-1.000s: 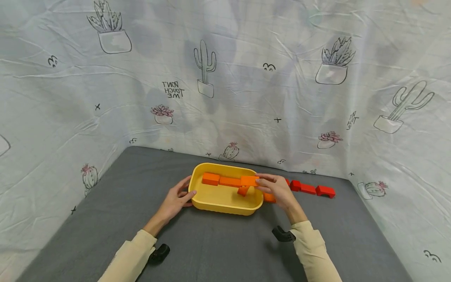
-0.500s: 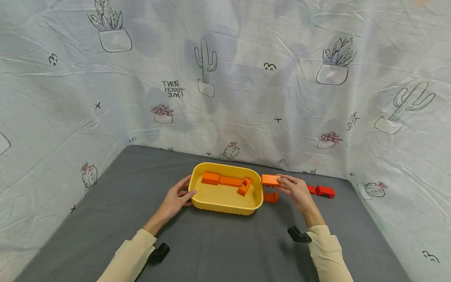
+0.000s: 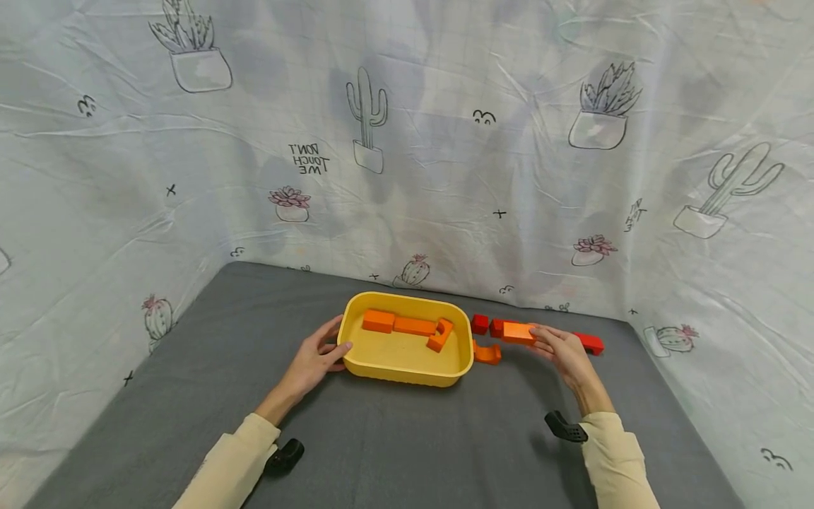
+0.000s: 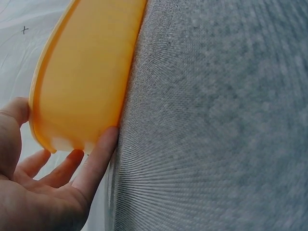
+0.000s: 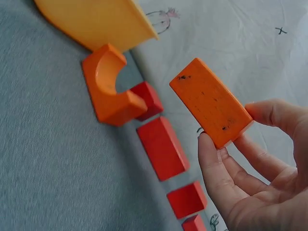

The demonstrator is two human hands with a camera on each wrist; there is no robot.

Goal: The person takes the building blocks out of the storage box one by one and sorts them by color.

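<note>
In the head view my left hand [image 3: 318,350] holds the left end of a yellow plastic bin [image 3: 400,377]. Its thumb lies at the rim and its fingers touch the outer wall [image 4: 86,72], as the left wrist view shows. My right hand [image 3: 562,353] pinches an orange rectangular block [image 5: 211,103] by one end, lifted above the table to the right of the bin. Inside the bin lie two orange blocks [image 3: 378,321] and an orange arch block [image 3: 440,335]. Another orange arch block [image 5: 108,89] sits on the table against the bin's right side.
A row of red blocks [image 5: 163,148] runs along the back of the grey cloth-covered table [image 3: 407,452], right of the bin; the right hand and held block hide part of it. Behind hangs a white cloth [image 3: 432,177] printed with cacti.
My right hand has carried the orange block from above the bin's right end out to the right, over the red row. The left hand has stayed at the bin.
</note>
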